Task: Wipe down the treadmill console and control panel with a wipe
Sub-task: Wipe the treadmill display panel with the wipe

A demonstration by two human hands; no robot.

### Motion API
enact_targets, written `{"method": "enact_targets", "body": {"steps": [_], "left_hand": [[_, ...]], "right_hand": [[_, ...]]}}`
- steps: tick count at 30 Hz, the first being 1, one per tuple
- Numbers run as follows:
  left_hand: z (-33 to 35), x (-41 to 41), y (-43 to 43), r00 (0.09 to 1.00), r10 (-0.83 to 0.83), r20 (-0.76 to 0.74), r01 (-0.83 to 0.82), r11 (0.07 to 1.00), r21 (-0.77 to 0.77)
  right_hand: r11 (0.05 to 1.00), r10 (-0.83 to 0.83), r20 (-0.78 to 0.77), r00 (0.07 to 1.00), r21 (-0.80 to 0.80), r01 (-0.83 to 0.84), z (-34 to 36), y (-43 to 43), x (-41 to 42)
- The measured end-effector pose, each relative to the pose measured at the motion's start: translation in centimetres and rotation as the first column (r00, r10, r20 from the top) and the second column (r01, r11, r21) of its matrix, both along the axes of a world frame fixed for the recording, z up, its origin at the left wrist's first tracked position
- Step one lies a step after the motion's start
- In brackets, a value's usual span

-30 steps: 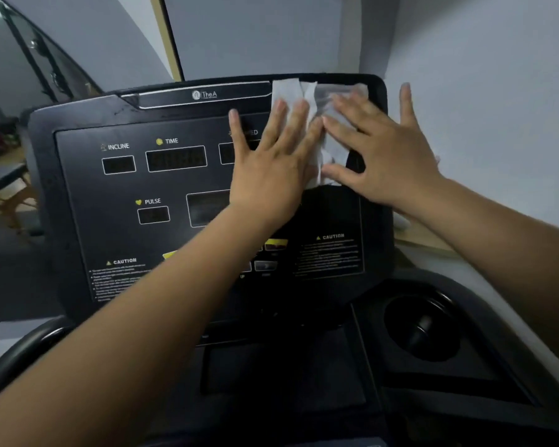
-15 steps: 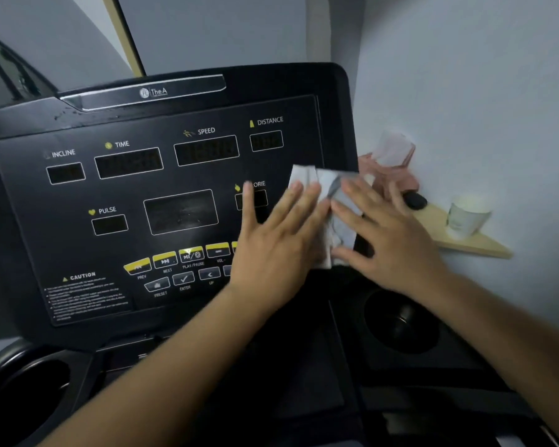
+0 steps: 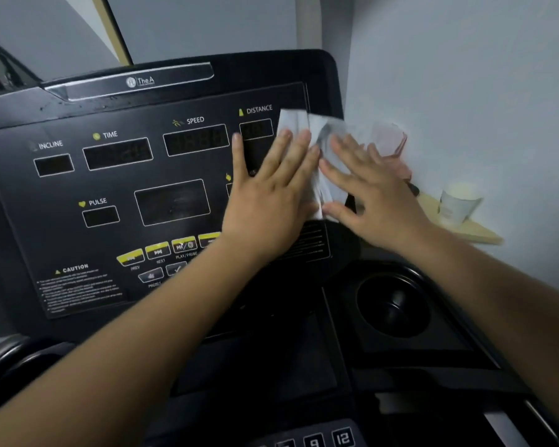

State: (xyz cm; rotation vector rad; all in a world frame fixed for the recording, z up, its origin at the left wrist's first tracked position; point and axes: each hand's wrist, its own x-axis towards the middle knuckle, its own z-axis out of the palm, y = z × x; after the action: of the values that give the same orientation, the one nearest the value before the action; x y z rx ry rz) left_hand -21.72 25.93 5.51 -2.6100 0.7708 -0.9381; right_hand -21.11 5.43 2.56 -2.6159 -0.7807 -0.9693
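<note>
Both my hands lie flat on the right side of the black treadmill console [image 3: 78, 104], pressing a crumpled white wipe [image 3: 320, 137] against its dark control panel [image 3: 120, 285]. My left hand [image 3: 268, 201] is spread wide, palm down, fingers fanned and pointing up toward the DISTANCE readout [image 3: 255, 129]; its fingertips overlap the wipe's left edge, and the thumb sits clear on bare panel below the SPEED window [image 3: 196, 140]. My right hand [image 3: 371, 191] is spread wide too, flat, fingers angled up and left, covering the wipe's right half at the panel's right border. Neither hand grips; the wipe is pinned under open palms and fingers. The wipe's top edge pokes out above both sets of fingertips, level with the DISTANCE label, and a narrow strip shows in the gap between my hands. Left of my hands, uncovered: INCLINE window [image 3: 54, 164], TIME window [image 3: 117, 153], PULSE window [image 3: 100, 216], the larger central display [image 3: 171, 201]. Below that, a row of yellow-topped buttons [image 3: 157, 250], partly hidden under my left wrist. A CAUTION text block [image 3: 78, 285] sits at lower left. A round black cup holder [image 3: 392, 304] is recessed in the tray below my right forearm. Beyond the console's right edge, against the pale wall, a small wooden shelf [image 3: 471, 233] carries a white paper cup [image 3: 459, 201]; a blurred pinkish object [image 3: 391, 140] sits behind my right fingertips, and I cannot tell what it is.
</note>
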Motion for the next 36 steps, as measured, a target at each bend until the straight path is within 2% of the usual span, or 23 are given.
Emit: {"method": "enact_targets", "body": {"steps": [5, 9, 14, 22, 36], "left_hand": [[-5.6, -4.3, 0.6, 0.998, -0.003, -0.067, 0.003, 1.000, 0.009], [-7.4, -6.3, 1.1, 0.995, 0.025, -0.100, -0.026, 1.000, -0.011], [-6.2, -5.6, 2.5, 0.993, 0.066, -0.097, -0.067, 0.998, -0.007], [-3.7, -3.9, 8.6, 0.993, 0.101, -0.066, -0.105, 0.993, -0.060], [-1.9, -5.3, 24.9, 0.946, 0.306, -0.104, -0.321, 0.928, -0.188]], "right_hand": [[0.997, 0.031, 0.096, 0.995, -0.075, -0.024, -5.3, 0.3, -3.5], [0.991, 0.017, 0.122, 0.992, -0.137, 0.000, -7.0, 0.9, -5.1], [0.963, -0.050, 0.073, 0.996, -0.262, 0.067, -4.4, 2.5, -4.5], [0.931, -0.106, 0.069, 0.992, -0.343, 0.123, -0.6, 8.7, -2.9], [0.909, 0.052, 0.094, 0.994, -0.417, -0.008, 2.9, 26.4, -1.3]]}}
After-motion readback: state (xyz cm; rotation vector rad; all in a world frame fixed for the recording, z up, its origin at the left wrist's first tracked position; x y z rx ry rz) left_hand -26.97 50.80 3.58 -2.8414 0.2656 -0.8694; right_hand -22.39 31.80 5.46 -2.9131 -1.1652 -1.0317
